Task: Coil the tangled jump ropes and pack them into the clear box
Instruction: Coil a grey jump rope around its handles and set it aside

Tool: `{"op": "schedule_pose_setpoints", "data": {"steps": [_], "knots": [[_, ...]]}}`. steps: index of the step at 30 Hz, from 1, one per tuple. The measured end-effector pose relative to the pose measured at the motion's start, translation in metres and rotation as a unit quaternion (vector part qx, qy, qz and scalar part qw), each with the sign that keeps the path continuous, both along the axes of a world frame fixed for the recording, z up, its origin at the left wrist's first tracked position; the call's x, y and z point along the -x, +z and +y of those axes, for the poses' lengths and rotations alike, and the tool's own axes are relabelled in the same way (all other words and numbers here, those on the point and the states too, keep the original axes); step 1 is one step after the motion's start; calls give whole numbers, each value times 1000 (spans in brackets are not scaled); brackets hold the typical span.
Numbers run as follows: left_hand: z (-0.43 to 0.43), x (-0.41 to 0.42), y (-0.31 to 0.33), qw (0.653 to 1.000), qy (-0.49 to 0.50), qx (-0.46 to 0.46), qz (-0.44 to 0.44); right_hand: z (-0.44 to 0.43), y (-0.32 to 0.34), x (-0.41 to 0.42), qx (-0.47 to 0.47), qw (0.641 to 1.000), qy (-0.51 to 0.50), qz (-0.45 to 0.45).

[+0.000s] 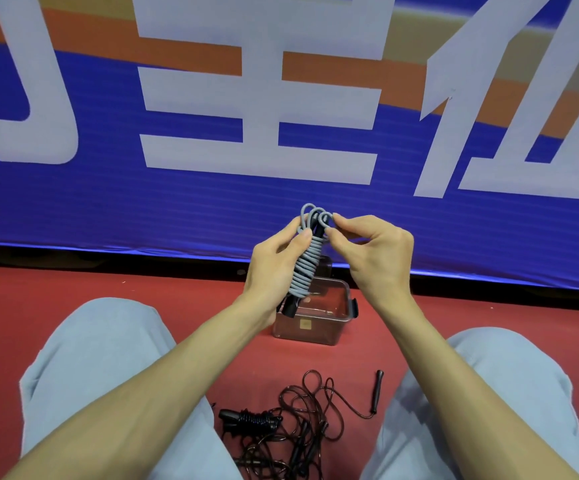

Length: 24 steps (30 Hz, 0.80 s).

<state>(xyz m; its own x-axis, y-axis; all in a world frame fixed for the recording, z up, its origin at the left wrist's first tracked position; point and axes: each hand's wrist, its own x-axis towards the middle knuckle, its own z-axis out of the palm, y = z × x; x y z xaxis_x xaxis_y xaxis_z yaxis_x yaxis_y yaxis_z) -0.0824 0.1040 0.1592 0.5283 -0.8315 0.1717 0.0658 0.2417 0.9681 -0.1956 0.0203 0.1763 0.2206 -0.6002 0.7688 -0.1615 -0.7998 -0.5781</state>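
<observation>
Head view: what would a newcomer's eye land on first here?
The huge blue banner with white characters fills the upper half. At centre, the left hand grips a grey jump rope wound into a tight bundle while the right hand pinches its top loops, with the clear box on the red floor just behind. A tangle of dark ropes lies on the floor at bottom centre.

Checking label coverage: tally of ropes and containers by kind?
grey coiled rope: 1
black coiled rope: 1
tangled dark rope pile: 1 (number of ropes in it unclear)
clear box: 1
Total: 4
</observation>
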Motion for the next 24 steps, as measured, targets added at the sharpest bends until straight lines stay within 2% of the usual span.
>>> {"op": "schedule_pose_setpoints", "data": {"steps": [4,8,13,15,19,24], "knots": [[0,2,-1,999,0,19,-36,-1,-2,-2,4,1000,-14,27],[-1,-3,-6,984,8,13,-177,-3,0,3,3,998,-13,54],[0,-2,-14,953,11,42,-299,1,6,9,-2,999,-14,50],[-2,-4,-16,940,20,61,-335,3,9,11,-53,998,-6,33],[-4,-6,-17,934,27,78,-348,3,13,11,-172,984,-7,-37],[-5,-7,-19,940,49,66,-330,7,11,10,-194,980,41,-12]]}}
